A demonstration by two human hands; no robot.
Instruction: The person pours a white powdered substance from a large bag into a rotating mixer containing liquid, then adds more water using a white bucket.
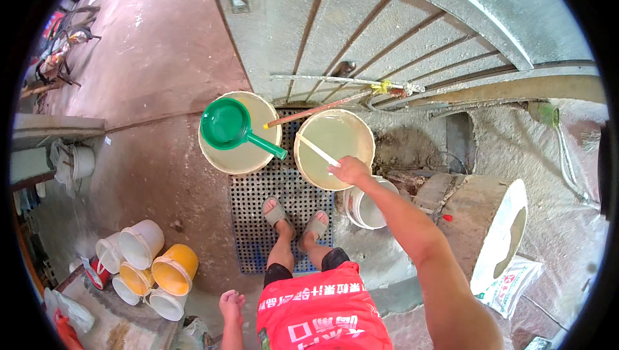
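My right hand [351, 173] is closed around the end of a flat white stick [317, 149]. The stick reaches over a large pale tub [369, 137] of cloudy greenish liquid. I cannot tell whether its far end dips in. Hanging low beside my body, my left hand [232, 305] holds nothing, its fingers loosely bent and partly apart. A green dipper [225, 122] rests across the rim of a second pale tub [205, 152], with its handle pointing toward me. This left tub also contains pale liquid.
Under my feet is a perforated mat [258, 221]. A white bucket [369, 211] stands beside the right tub, near a tilted drum [454, 211]. A red pole [316, 111] leans between the tubs. White and yellow buckets [175, 266] cluster at lower left. A metal gate [380, 34] stands behind.
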